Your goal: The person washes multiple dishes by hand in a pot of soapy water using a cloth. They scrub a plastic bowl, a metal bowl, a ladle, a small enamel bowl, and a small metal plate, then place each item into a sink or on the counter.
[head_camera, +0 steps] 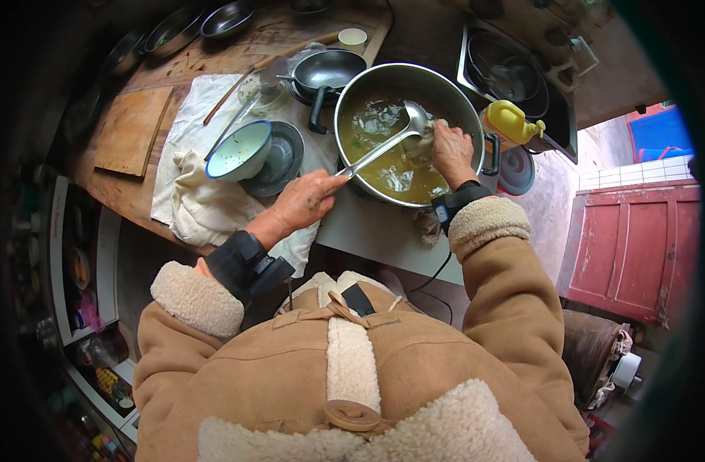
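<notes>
My left hand (307,201) grips the handle of a metal ladle (381,151), which slants over the rim of a large steel pot (457,95). The ladle's head is above the yellowish, watery liquid (381,124) in the pot. Beside it, my right hand (453,151) reaches inside the pot's right side, its fingers closed on a wet greyish cloth-like wad (417,151). My fingers partly hide this wad, so its exact kind is unclear.
Left of the pot, an enamel bowl (240,151) leans on a grey dish (286,156) over white cloth (194,107). A dark pan (329,68) stands behind them. A yellow jug (507,118) and lidded tub (517,167) sit right. A wooden board (133,130) lies far left.
</notes>
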Action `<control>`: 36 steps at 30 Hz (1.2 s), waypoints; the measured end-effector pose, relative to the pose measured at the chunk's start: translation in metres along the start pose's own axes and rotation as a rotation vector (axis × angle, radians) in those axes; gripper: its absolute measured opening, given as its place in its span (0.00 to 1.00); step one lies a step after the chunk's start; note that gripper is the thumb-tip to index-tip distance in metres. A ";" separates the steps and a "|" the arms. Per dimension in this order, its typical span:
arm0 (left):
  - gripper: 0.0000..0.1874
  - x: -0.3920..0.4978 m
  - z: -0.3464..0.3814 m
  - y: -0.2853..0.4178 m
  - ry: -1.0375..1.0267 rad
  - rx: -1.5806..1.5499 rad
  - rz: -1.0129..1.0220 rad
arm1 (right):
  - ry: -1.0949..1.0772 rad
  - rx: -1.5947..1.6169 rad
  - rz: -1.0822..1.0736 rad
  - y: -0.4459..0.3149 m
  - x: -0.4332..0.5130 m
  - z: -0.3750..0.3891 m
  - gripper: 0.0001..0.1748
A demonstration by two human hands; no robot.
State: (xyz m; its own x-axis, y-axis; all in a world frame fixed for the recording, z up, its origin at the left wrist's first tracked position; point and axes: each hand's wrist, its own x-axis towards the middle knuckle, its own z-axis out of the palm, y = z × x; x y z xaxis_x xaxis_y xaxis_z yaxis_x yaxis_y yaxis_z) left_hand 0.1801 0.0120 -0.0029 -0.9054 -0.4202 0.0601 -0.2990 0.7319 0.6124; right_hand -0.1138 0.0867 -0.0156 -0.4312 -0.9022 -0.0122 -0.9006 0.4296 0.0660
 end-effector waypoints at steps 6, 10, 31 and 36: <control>0.16 -0.010 -0.001 -0.003 0.043 -0.127 -0.072 | -0.396 0.181 0.011 0.015 -0.018 0.027 0.23; 0.14 -0.007 -0.003 -0.002 0.049 -0.157 -0.125 | -0.330 0.456 -0.117 0.017 -0.019 0.038 0.09; 0.16 -0.011 -0.001 0.001 0.009 -0.117 -0.020 | 0.112 0.583 0.110 -0.066 -0.004 -0.010 0.08; 0.16 -0.012 0.000 0.002 -0.027 -0.079 -0.078 | 0.081 0.664 0.161 -0.075 -0.008 -0.005 0.10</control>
State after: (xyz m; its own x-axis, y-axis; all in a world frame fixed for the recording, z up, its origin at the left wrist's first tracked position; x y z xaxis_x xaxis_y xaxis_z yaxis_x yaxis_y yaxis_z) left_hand 0.1904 0.0191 -0.0026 -0.8884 -0.4589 -0.0108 -0.3451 0.6522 0.6749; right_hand -0.0425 0.0617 -0.0150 -0.5805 -0.8140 0.0232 -0.6793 0.4684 -0.5649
